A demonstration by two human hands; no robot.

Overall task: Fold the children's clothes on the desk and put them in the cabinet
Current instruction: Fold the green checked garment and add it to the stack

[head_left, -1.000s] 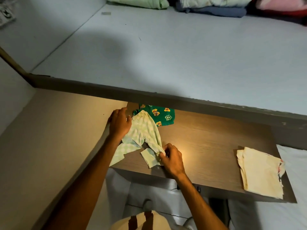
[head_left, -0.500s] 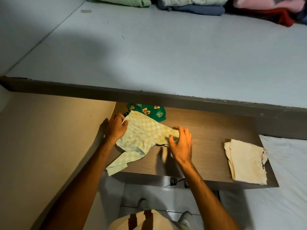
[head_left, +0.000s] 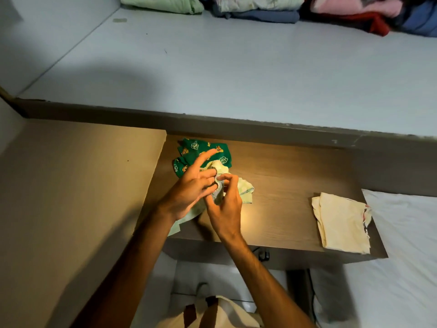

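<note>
Green printed cloth (head_left: 203,151) lies at the counter's (head_left: 283,185) back left. Just before it, my left hand (head_left: 189,192) has its index finger stretched out and its other fingers curled on the pale checked garment (head_left: 244,191); my right hand (head_left: 224,207) pinches that same garment. Far right lies a folded cream piece (head_left: 340,221).

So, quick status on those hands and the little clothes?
Left hand and right hand both pinching pale green garment. Green printed garment unfolded behind. Cream garment folded. Nothing blocking.

Wooden desk (head_left: 283,185): three small garments.
</note>
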